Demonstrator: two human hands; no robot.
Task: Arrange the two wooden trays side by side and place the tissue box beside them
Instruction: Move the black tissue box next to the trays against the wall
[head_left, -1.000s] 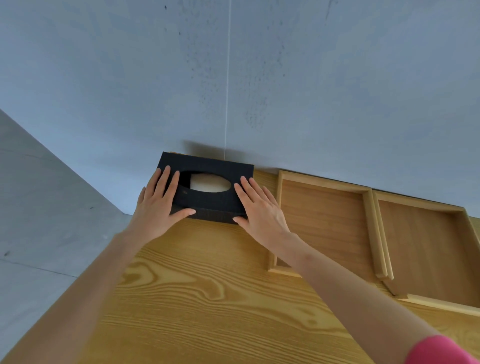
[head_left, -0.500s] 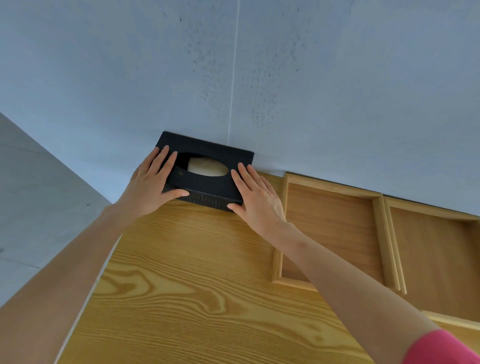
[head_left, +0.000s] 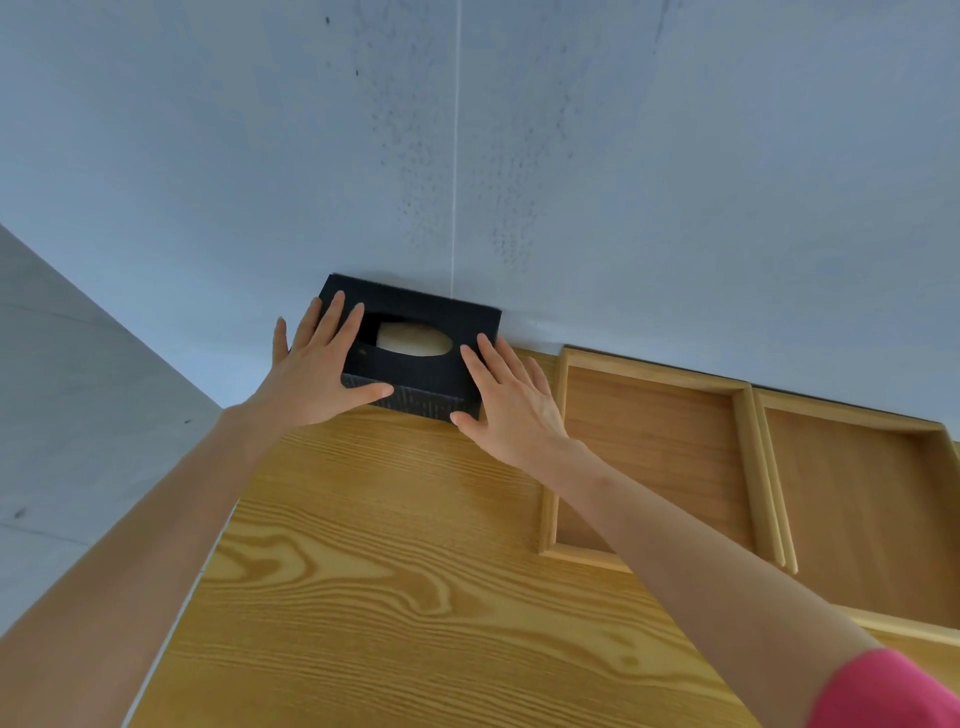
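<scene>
Filling the upper half of the view, a pale grey wall (head_left: 623, 156) with a thin vertical seam meets the far edge of a wooden table (head_left: 389, 597) with bold yellow grain; a grey floor (head_left: 62, 415) shows beyond the table's left edge. Two shallow wooden trays lie side by side against the wall on the right part of the table: the left tray (head_left: 660, 441) and the right tray (head_left: 857, 519), their long rims touching or very nearly so (a thin dark line runs between them); the right tray is cut off by the picture's edge. Two bare forearms reach in from the bottom corners, the right one ending in a pink sleeve (head_left: 883, 696) and crossing the near left corner of the left tray. A black tissue box (head_left: 415, 369) sits at the table's far left corner, its back against the wall, its right end near the left tray with a strip of bare table between them; a pale tissue (head_left: 413, 339) shows through the oval opening in its top. The left hand (head_left: 317, 379) lies flat with fingers spread over the box's left end, thumb along the front face; the right hand (head_left: 506, 400) lies flat with fingers spread at the box's right end, fingertips on the top, thumb at the front lower corner.
</scene>
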